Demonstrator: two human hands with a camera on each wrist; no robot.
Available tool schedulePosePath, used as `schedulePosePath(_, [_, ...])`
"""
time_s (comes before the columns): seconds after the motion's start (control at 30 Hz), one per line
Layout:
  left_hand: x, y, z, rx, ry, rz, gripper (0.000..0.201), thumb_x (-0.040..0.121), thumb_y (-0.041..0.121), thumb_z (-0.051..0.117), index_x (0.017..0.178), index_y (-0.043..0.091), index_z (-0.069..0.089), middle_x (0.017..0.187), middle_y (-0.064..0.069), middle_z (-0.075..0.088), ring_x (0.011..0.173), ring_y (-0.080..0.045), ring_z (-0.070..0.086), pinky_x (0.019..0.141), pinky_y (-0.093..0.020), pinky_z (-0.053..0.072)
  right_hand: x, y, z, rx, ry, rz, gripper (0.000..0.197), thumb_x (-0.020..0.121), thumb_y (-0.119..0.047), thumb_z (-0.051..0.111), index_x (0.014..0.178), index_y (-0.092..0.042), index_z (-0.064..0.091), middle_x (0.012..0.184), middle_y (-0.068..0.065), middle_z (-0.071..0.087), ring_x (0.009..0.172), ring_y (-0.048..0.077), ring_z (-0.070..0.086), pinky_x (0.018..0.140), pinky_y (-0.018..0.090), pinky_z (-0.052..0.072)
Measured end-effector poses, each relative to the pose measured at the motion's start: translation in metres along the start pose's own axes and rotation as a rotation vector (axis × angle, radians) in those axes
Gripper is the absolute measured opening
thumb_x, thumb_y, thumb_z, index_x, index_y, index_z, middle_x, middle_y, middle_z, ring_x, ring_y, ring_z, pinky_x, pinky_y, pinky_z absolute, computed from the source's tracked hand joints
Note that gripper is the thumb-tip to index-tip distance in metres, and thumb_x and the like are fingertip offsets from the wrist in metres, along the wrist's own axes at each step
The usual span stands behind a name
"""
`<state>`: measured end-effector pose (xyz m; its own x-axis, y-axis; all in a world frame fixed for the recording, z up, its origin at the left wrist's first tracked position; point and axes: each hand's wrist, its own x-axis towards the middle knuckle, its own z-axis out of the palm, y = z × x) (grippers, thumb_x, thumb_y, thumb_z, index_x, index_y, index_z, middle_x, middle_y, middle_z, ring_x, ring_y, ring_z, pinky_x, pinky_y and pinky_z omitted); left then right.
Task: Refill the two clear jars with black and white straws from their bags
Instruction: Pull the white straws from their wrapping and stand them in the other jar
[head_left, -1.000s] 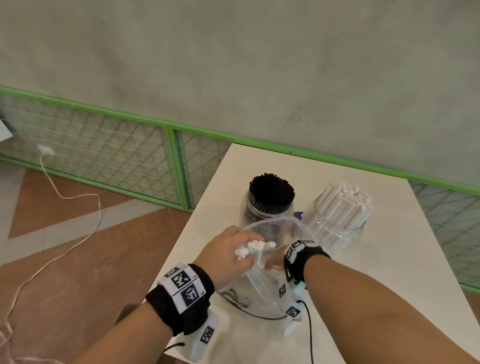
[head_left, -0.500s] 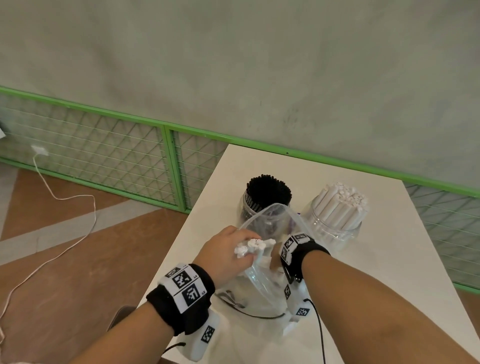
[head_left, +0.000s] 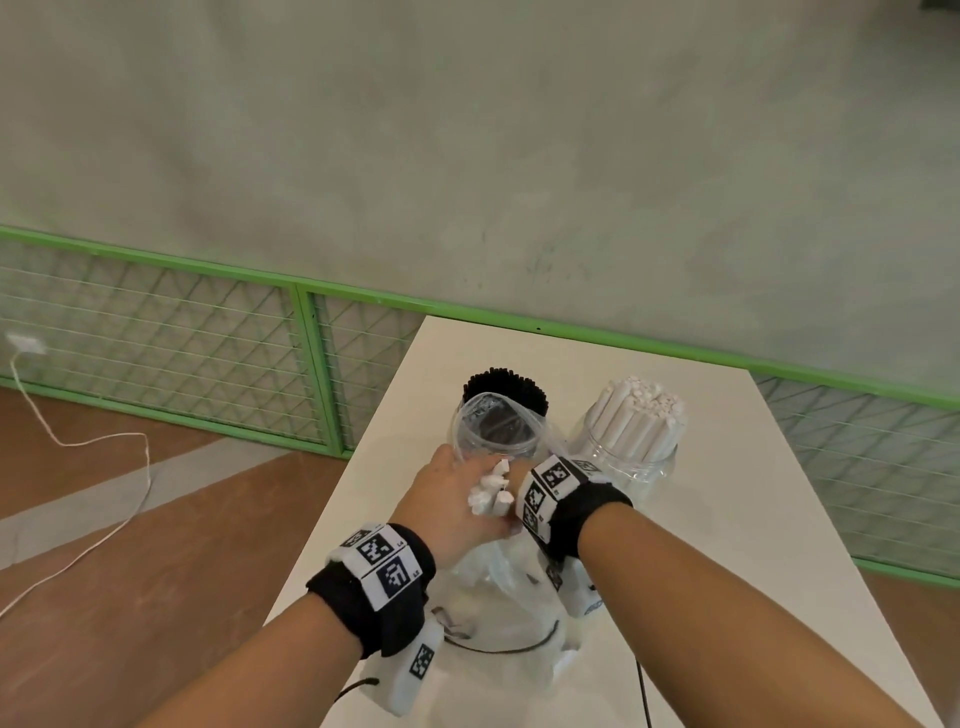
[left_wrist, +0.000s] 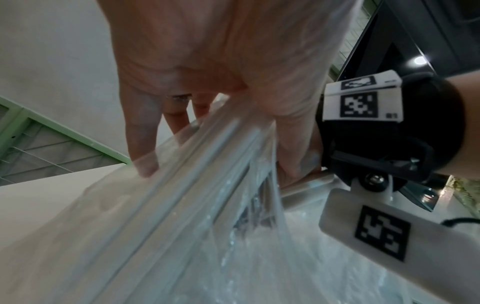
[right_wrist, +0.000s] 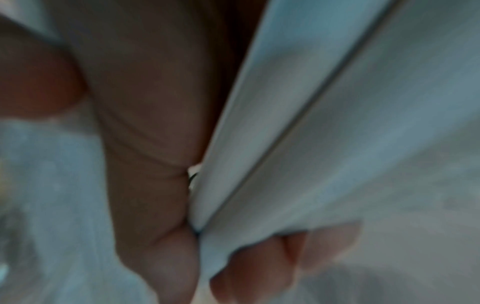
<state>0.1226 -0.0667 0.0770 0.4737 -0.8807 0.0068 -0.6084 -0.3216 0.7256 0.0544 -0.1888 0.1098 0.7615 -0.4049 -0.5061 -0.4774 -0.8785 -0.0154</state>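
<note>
Two clear jars stand at the far end of the white table (head_left: 727, 493): one packed with black straws (head_left: 506, 387), one with white straws (head_left: 636, 426). In front of them a clear plastic bag (head_left: 496, 434) is held upright, its open mouth covering the black jar. My left hand (head_left: 460, 496) grips the bag's neck together with a few white straws (head_left: 489, 491) whose ends poke out. My right hand (right_wrist: 205, 257) pinches white straws (right_wrist: 285, 102) between thumb and fingers; in the head view it is hidden behind its wrist band (head_left: 553, 483).
A thin black cable (head_left: 493, 647) lies on the table under the bag. The table's left edge drops to a wooden floor with a white cord (head_left: 104, 457). A green mesh fence (head_left: 311, 374) and a wall stand behind.
The two hands have drawn closer together around the straw ends. The bag's open mouth has narrowed and now stands in front of the black straw jar.
</note>
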Motion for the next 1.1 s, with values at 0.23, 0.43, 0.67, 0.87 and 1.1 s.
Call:
schedulePosePath(0.23, [-0.001,-0.004,-0.007,0.007,0.124,-0.084,0.026,0.077,0.032,0.069,0.1,0.024,0.061,0.094,0.001,0.048,0.087,-0.019,0.052,0.073,-0.027,0.036,-0.002,0.006,0.001,0.098,-0.101,-0.043,0.039,0.079,-0.021,0.072,0.114,-0.006,0.06,0.089,0.006,0.06,0.069,0.019,0.057,0.058,0.027,0.049])
schedulePosePath(0.43, [0.0,-0.017,-0.022,-0.017,0.232,-0.144,0.012,0.077,0.029,0.066,0.084,0.026,0.057,0.083,0.004,0.05,0.081,-0.02,0.053,0.068,-0.029,0.035,-0.004,0.026,0.014,0.164,-0.005,-0.057,0.04,0.08,-0.021,0.068,0.117,-0.013,0.057,0.108,0.008,0.062,0.093,0.024,0.058,0.078,0.031,0.047])
schedulePosePath(0.67, [0.008,-0.017,-0.033,-0.031,0.252,-0.148,0.015,0.078,0.031,0.062,0.091,0.025,0.059,0.087,0.002,0.056,0.083,-0.02,0.055,0.072,-0.031,0.041,-0.009,0.035,0.014,0.282,0.101,-0.084,0.039,0.085,-0.022,0.06,0.123,-0.02,0.052,0.105,0.002,0.058,0.086,0.016,0.051,0.075,0.025,0.039])
schedulePosePath(0.87, [0.009,0.004,-0.027,-0.096,0.217,-0.101,0.02,0.077,0.025,0.066,0.095,0.017,0.062,0.093,-0.002,0.06,0.087,-0.019,0.055,0.073,-0.028,0.039,0.013,0.007,0.011,0.172,0.176,-0.045,0.032,0.083,-0.024,0.058,0.114,-0.021,0.052,0.097,0.002,0.065,0.085,0.023,0.061,0.085,0.042,0.05])
schedulePosePath(1.1, [0.011,-0.007,-0.018,0.018,0.234,-0.072,0.026,0.076,0.027,0.06,0.102,0.024,0.06,0.089,0.003,0.052,0.082,-0.018,0.051,0.069,-0.027,0.035,0.025,0.002,-0.004,0.165,-0.002,-0.052,0.036,0.085,-0.014,0.062,0.119,-0.008,0.055,0.114,0.013,0.064,0.093,0.024,0.059,0.08,0.031,0.047])
